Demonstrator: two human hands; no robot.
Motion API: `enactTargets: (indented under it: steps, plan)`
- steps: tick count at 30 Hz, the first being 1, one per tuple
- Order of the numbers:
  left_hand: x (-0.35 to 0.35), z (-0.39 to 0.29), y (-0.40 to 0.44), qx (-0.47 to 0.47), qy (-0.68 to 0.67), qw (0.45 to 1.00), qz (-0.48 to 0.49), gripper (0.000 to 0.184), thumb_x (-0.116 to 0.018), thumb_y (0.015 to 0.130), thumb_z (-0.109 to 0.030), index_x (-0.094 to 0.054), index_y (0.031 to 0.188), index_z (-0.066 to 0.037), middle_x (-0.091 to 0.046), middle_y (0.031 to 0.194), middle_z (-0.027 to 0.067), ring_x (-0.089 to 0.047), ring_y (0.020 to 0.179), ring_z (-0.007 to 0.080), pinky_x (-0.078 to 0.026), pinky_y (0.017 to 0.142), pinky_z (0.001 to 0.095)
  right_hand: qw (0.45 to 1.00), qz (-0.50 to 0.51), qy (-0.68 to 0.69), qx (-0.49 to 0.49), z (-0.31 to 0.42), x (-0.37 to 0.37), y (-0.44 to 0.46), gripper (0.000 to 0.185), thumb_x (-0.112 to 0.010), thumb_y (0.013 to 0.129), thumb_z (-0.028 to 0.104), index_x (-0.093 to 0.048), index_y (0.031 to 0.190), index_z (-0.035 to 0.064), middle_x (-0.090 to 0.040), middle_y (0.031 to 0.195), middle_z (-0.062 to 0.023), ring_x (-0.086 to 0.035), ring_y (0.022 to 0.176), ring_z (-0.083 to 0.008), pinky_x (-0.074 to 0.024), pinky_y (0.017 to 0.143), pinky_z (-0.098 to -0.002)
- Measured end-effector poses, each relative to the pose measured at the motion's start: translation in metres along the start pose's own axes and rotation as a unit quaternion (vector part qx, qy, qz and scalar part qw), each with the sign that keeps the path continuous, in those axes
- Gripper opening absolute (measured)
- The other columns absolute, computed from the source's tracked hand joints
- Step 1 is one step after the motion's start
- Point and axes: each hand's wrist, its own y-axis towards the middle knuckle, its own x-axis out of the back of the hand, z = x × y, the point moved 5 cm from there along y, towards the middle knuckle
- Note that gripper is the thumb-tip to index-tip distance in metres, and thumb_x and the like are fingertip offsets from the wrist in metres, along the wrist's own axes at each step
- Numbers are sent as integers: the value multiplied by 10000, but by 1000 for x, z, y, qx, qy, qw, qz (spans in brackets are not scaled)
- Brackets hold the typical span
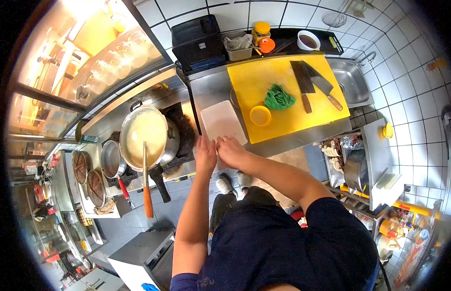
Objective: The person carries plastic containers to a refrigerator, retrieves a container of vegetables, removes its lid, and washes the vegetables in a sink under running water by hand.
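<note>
A shallow white plastic tray [223, 119] lies on the steel counter, between the stove and a yellow cutting board [308, 123]. At its near left corner is my left hand [205, 153], fingers straight and close together. My right hand [229, 151] is beside it at the tray's near edge, with bent fingers drawn together; whatever may be between them is hidden. The two hands almost meet. On the board lie a crumpled green cloth or bag [279, 97], a round yellow lid or shallow dish [260, 116], a cleaver [302, 80] and a second wide-bladed knife [324, 86].
Left, a large pot of pale liquid [145, 133] stands on the stove with a wooden-handled ladle [146, 182] in it. A smaller pan [112, 160] sits beside it. Behind the board are a white bowl of dark liquid [308, 41] and jars. A sink [354, 85] is at right.
</note>
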Motion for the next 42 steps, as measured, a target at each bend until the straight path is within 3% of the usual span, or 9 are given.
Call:
enactTargets:
  steps: [4,7,11,13,18,21,28,35,42]
  plan:
    - [-6,-1,8,121,-10,992,47,576,-656,921,-255,-487,1375,58,-575,1260,305,-574,1137,452,-459,1005,469,962,-237,60,-119,-32,35,-32,176,-627,838,136,-688,944,10,-637,976,-173,-645,913,-345,-534,775,-431]
    - [-11,5,1,195,-50,977,65,516,-693,893,-263,-553,1270,59,-650,1074,257,-652,931,385,-523,847,447,919,-164,106,-342,-59,17,-52,205,-575,920,153,-699,869,-2,-665,933,-188,-644,875,-395,-529,805,-475]
    - [-12,7,-8,276,-213,937,22,337,-716,873,-235,-625,1048,39,-664,809,132,-636,667,239,-524,597,380,862,-130,287,-398,-90,-40,-72,187,-626,924,165,-700,947,-4,-699,876,-160,-677,790,-303,-542,718,-392]
    - [-36,55,-13,131,-172,975,46,251,-714,868,-205,-625,970,7,-640,775,91,-601,650,188,-493,551,348,763,-114,426,-472,-91,-52,-78,199,-642,917,180,-708,985,5,-710,828,-126,-683,770,-242,-537,713,-366]
    - [-33,61,-34,298,-397,860,116,98,-685,874,-117,-613,901,-57,-626,752,29,-510,561,123,-402,492,291,708,-31,497,-501,-80,-103,-101,268,-697,815,264,-735,995,68,-736,884,-98,-690,779,-208,-540,705,-364]
    - [-29,66,-64,293,-437,837,151,116,-673,904,-88,-597,974,-36,-600,818,16,-549,699,127,-431,618,270,855,-71,331,-392,-68,-119,-111,323,-736,772,307,-663,925,32,-697,870,-134,-678,814,-264,-530,705,-405]
    - [10,41,-127,262,-470,819,201,160,-641,903,-19,-540,1025,3,-588,1034,95,-575,990,220,-505,874,369,772,-15,533,-345,-23,-70,-150,414,-810,756,318,-613,969,23,-656,895,-108,-613,841,-213,-490,716,-366]
    - [12,-58,-129,59,-337,930,134,495,-586,968,-211,-459,1351,76,-549,1292,184,-565,1130,294,-512,916,452,764,-140,556,-296,-26,16,-217,375,-794,813,282,-574,947,8,-655,915,-104,-617,858,-217,-498,736,-361]
    - [-104,-136,-152,256,-488,777,306,766,-659,871,-428,-410,1400,67,-533,1300,242,-571,1144,378,-483,964,502,737,-159,542,-373,-80,92,-352,389,-635,951,391,-610,1074,23,-657,1010,-138,-642,1012,-249,-531,894,-398]
